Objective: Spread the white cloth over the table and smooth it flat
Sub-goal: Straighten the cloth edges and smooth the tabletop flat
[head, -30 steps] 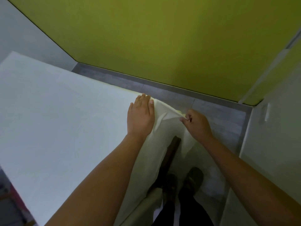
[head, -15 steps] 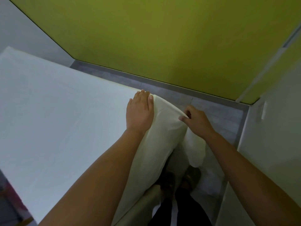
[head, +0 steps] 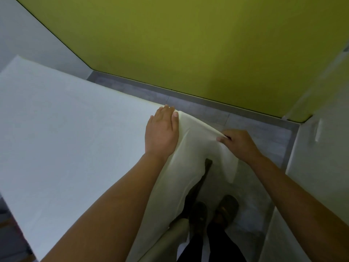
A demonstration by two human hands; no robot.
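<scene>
The plain white fabric cloth (head: 66, 138) lies flat over pretty much the whole worktop, which is hidden under it apart from a dark leg (head: 207, 164). The left hand (head: 162, 133) is flat with straight fingers, pressing the cloth down at the far right corner. The right hand (head: 239, 144) pinches the loose edge just off that corner, held out to the right. The rest hangs toward the grey floor (head: 255, 125).

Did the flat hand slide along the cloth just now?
No. The left hand stays flat on the white cloth, fingertips at the same corner beside the grey floor.
</scene>
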